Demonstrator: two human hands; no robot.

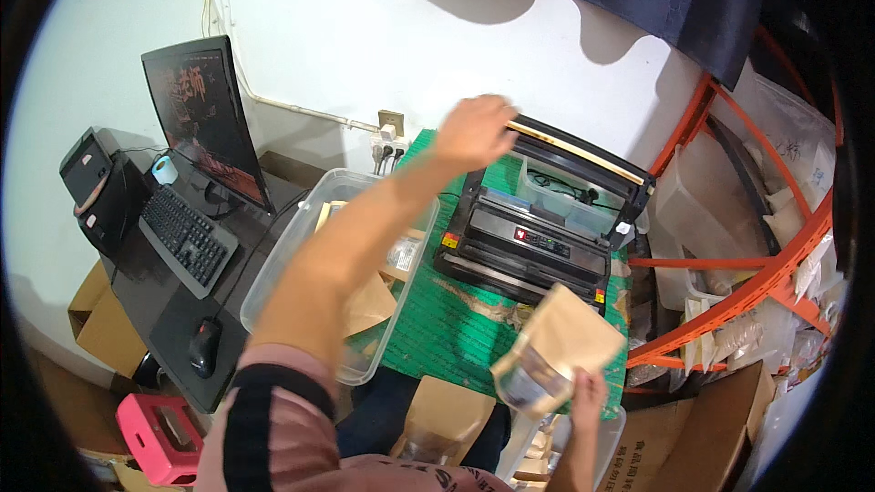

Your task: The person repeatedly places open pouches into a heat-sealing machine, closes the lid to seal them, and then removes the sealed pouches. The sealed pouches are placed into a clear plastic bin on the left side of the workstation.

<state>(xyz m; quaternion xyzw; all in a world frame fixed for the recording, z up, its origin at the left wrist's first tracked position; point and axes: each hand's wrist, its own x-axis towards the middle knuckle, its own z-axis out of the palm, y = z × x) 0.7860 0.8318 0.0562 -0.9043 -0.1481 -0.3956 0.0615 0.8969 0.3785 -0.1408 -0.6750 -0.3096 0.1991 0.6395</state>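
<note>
My left hand point(474, 132), slightly blurred, is at the left end of the raised lid point(583, 155) of a black bag sealer, with its fingers closed over the edge. The sealer's body point(529, 241) stands on a green-covered table and has a lit red display. In front of it, my right hand point(589, 394) pinches the lower right side of a brown kraft paper pouch point(565, 337), which is tilted and has a clear window. Another kraft pouch point(444, 419) lies on my lap. Beneath my left arm is a clear plastic bin point(260, 296) with kraft pouches inside.
Left, a dark desk holds a monitor point(205, 118), keyboard point(189, 237) and mouse point(204, 346). A pink stool point(150, 442) stands below it. An orange metal rack point(729, 333) with bags and bins is at right, near a cardboard box point(702, 428). Another bin with pouches sits under my right forearm.
</note>
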